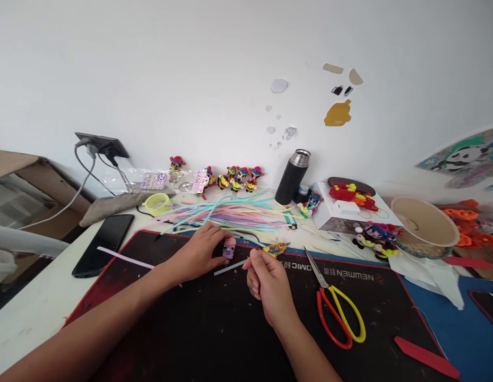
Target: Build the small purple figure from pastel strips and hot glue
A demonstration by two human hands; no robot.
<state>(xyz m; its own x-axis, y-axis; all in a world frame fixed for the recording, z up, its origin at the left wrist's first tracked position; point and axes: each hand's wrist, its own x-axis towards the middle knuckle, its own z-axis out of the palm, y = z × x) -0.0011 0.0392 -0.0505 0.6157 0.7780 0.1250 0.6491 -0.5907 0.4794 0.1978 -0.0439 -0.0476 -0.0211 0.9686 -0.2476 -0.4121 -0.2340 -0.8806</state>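
Near the middle of the black mat, my left hand point(200, 252) has its thumb and fingers curved round the side of a small pink and purple figure point(229, 248) with a face on it. Its thumb touches the lower edge; the other fingertips are partly hidden. To the right, my right hand point(268, 281) is closed in a pinch on one end of a pale lilac pipe cleaner point(229, 267). The free end of that strip points left, just below the figure. Another lilac pipe cleaner point(124, 257) runs out past my left forearm.
Large scissors point(334, 302) with red and yellow handles lie partly open at right. Behind my hands is a heap of pastel pipe cleaners point(230, 215). A yellow tool point(276, 248), a black flask point(293, 178), a phone point(103, 245), a bowl point(425, 223) and a tape roll point(157, 203) surround the work area.
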